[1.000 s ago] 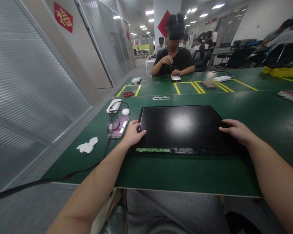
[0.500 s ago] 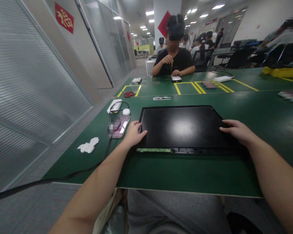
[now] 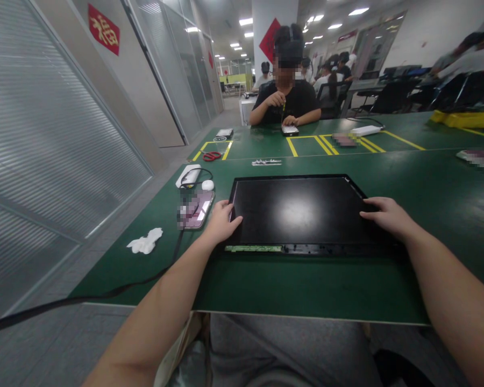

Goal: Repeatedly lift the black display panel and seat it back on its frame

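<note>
In front of me a black flat display panel [image 3: 296,209] lies face up on the green table, its dark screen catching a bright reflection. Along its near edge a narrow green circuit board [image 3: 253,249] shows beside a black strip. My left hand [image 3: 222,221] grips the panel's left side, thumb on top and fingers over the outer edge. At the opposite side my right hand [image 3: 387,216] holds the right edge, thumb over the face; its lower fingers are partly hidden.
Left of the panel lie a phone [image 3: 199,208], a white power bank [image 3: 189,176] with a cable, a round white case [image 3: 207,185] and a crumpled tissue [image 3: 146,242]. Red-handled scissors [image 3: 212,156] are farther back. Across the table a person [image 3: 284,97] works on a small device [image 3: 290,130].
My right hand has shifted very slightly left along with the panel's right edge. A small light strip at the panel's upper right corner shows more clearly. My left hand stays in place.
</note>
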A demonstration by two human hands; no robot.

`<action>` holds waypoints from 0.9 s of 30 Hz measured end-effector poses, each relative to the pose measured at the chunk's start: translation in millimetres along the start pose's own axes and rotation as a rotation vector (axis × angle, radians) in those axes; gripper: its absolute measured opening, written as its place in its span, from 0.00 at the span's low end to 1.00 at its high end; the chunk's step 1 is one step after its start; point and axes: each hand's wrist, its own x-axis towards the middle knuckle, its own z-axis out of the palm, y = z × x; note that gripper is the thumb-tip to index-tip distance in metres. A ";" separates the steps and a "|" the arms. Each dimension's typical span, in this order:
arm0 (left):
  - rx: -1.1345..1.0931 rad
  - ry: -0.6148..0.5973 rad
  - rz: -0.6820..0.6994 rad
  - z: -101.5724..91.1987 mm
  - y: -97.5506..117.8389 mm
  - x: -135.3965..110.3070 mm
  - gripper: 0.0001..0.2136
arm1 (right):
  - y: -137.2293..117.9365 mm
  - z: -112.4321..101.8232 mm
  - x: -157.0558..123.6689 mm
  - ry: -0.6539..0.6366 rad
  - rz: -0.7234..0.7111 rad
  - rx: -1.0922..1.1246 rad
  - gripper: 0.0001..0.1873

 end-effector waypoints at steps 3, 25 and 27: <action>0.012 -0.001 0.015 0.5 -0.5 0.0 0.22 | 5.0 0.9 3.3 -0.010 -0.036 -0.059 0.25; 0.055 0.032 -0.040 3.1 6.4 -8.0 0.21 | -2.8 -0.6 -4.6 -0.019 -0.110 -0.279 0.27; 0.075 0.030 -0.044 3.6 5.9 -7.7 0.22 | 0.5 0.7 -3.2 -0.012 -0.119 -0.285 0.27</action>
